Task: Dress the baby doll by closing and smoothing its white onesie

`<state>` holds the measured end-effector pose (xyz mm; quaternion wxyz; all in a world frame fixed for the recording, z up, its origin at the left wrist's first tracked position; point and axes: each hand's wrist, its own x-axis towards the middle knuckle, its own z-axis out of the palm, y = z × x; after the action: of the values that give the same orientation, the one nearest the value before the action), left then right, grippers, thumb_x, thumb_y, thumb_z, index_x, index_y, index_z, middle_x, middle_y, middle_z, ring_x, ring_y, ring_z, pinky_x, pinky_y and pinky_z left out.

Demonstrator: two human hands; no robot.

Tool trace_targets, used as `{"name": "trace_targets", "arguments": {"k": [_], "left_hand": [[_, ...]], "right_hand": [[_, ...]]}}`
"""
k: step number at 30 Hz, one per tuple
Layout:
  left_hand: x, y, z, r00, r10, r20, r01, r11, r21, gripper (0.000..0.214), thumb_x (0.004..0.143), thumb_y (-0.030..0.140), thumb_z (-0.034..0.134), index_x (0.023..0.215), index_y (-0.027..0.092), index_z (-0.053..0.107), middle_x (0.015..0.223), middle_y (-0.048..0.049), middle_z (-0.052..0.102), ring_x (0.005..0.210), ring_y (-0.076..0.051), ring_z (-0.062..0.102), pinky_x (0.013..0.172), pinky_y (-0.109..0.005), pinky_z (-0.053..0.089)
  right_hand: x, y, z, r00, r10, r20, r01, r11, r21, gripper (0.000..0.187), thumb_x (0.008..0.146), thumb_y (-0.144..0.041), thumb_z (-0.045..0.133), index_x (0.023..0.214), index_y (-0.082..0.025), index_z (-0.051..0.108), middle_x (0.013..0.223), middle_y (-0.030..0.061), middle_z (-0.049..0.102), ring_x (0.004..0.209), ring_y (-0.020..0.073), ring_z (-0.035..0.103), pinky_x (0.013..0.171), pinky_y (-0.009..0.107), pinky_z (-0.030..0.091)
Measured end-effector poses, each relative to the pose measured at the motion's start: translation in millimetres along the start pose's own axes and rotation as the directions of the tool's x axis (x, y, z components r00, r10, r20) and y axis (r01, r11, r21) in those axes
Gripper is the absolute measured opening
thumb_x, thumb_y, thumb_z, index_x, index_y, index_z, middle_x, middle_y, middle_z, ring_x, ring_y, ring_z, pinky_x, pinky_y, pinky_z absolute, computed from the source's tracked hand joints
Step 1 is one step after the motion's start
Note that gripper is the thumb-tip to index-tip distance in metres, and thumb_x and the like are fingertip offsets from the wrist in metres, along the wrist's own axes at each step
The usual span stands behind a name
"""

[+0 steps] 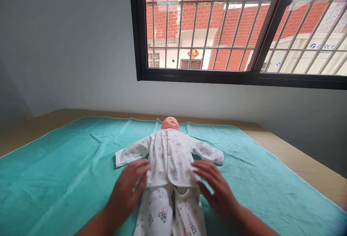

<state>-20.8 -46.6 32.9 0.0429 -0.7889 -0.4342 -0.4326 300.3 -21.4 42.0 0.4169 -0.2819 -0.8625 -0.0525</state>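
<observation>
A baby doll [170,122] lies on its back, its head toward the wall. It wears a white printed baby jacket [159,152], fastened down the front, with both sleeves spread sideways. Below the jacket's hem are matching printed pants [158,210], whose lower ends run out of the picture. My left hand [130,183] is at the left side of the jacket's hem, fingers apart. On the opposite side my right hand [213,181], slightly blurred, has its fingers spread near the jacket's right edge. Neither hand visibly grips the cloth; whether the fingertips touch it I cannot tell.
A teal blanket [67,167] with a few creases covers most of the wooden table [303,156]. Behind the table stands a grey wall [81,47] with a black-framed, barred window [200,75].
</observation>
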Motion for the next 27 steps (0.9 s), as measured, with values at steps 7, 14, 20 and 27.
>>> {"name": "trace_targets", "arguments": {"k": [7,14,20,27], "left_hand": [[9.4,-94.9,-28.3,0.742,-0.663,-0.101,0.670,0.730,0.133,0.045,0.085,0.049,0.045,0.109,0.017,0.064,0.110,-0.0117,0.067,0.102,-0.028,0.064,0.090,-0.041,0.053],[17.3,-89.0,-44.5,0.678,-0.711,0.184,0.720,0.694,0.029,0.052,0.080,0.056,0.050,0.114,0.022,0.071,0.113,-0.0059,0.073,0.100,-0.028,0.068,0.087,-0.038,0.054],[17.0,-96.9,-51.1,0.574,-0.811,0.116,0.819,0.566,-0.095,0.050,0.075,0.047,0.061,0.117,0.020,0.071,0.124,-0.0075,0.068,0.116,-0.032,0.061,0.100,-0.043,0.048],[19.5,-96.5,-62.9,0.363,-0.922,0.137,0.919,0.330,-0.215,0.055,0.083,0.050,0.059,0.132,0.024,0.060,0.132,-0.0067,0.063,0.107,-0.026,0.066,0.093,-0.035,0.052]], "right_hand": [[-34.5,116.5,-24.5,0.625,0.773,-0.109,-0.778,0.604,-0.175,0.044,0.087,-0.052,0.045,0.106,-0.017,0.064,0.109,0.0127,0.066,0.096,0.0272,0.064,0.085,0.043,0.051],[-32.9,113.1,-34.2,0.570,0.815,0.108,-0.812,0.578,-0.078,0.047,0.081,-0.055,0.053,0.116,-0.025,0.064,0.085,0.0029,0.070,0.077,0.0219,0.063,0.075,0.035,0.049],[-33.7,122.3,-42.2,0.577,0.816,-0.025,-0.813,0.577,0.070,0.039,0.078,-0.052,0.054,0.093,-0.023,0.075,0.107,0.0066,0.071,0.099,0.0258,0.063,0.090,0.037,0.047],[-44.7,147.4,-49.0,0.574,0.807,-0.139,-0.816,0.577,-0.020,0.046,0.079,-0.045,0.045,0.109,-0.023,0.071,0.114,0.0070,0.064,0.094,0.0237,0.063,0.088,0.038,0.049]]}}
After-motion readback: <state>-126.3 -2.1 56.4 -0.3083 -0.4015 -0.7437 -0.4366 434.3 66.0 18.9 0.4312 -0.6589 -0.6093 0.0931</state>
